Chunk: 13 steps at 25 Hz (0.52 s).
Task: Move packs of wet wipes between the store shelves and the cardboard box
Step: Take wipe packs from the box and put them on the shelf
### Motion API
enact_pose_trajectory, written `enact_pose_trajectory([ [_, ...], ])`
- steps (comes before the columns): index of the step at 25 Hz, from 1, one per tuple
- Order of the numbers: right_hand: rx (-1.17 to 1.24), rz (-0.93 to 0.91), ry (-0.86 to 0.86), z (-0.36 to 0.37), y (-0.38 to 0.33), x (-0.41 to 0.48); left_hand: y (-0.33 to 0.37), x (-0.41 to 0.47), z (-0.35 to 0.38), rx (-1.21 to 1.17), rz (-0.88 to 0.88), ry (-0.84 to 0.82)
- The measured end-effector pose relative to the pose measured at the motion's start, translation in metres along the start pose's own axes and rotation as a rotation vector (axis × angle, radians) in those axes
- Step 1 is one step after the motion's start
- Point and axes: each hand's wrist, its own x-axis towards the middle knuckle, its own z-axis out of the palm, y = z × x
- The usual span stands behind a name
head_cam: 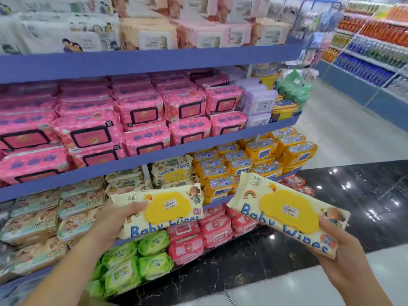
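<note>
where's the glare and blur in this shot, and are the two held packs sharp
Head view: ceiling lights glare as bright spots on the glossy black floor; the top-shelf packs look smeared and soft; shelf edges bow from the wide lens; the pack in the left hand and the pack in the right hand are sharp, print legible.

We see two bare forearms, no sleeves in view, no watch, rings or bands on either. Left hand (114,219) and right hand (344,257) both ungloved; thumbnail on left is short, unpainted. We can't see anything above the forearms
</note>
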Motion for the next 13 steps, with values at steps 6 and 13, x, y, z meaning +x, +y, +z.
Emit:
enact_pose_trajectory([
  [6, -0.167, 0.131, -0.105, 0.015, -0.018, 0.133, 0.001, 0.059, 0.059, 0.29, -0.038, 0.159],
  [13, -0.334, 0.284, -0.304, 0.043, 0.024, 0.298, -0.019, 0.15, 0.114, 0.389, -0.043, 0.345],
])
